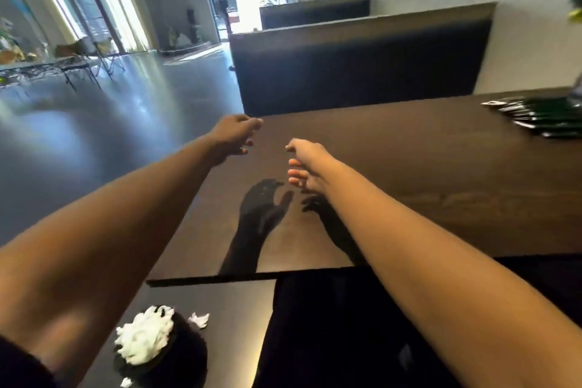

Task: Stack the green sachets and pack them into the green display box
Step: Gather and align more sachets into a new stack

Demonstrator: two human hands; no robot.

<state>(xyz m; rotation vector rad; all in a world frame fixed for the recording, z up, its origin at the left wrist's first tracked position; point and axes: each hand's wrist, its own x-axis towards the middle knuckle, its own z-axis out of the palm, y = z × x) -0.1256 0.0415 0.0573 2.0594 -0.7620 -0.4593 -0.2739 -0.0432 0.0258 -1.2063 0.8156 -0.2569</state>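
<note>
Dark wooden table [409, 186]: large, matte, carrying the work. Behind its far edge, a dark upholstered bench back [362, 63]. Green sachets [541, 116]: a loose, fanned pile at the table's far right corner, partly cut off by the frame edge and blurred; count not readable. Green display box: not in view. Left hand [234, 137] hovers over the table's far left corner, fingers loosely curled, holding nothing. Right hand [307, 168] hovers above the table's middle, fingers relaxed and spread, also empty; both well apart from the pile. Judgement: sachets look thin, light, flexible, with a glossy film likely to slide against each other. Best squared up by pressing the pile's edges between both palms, then gripped across the flat faces, not by a single corner. Near the left of the near edge, on a lower surface, a dark bowl of white crumpled scraps [148, 337].
</note>
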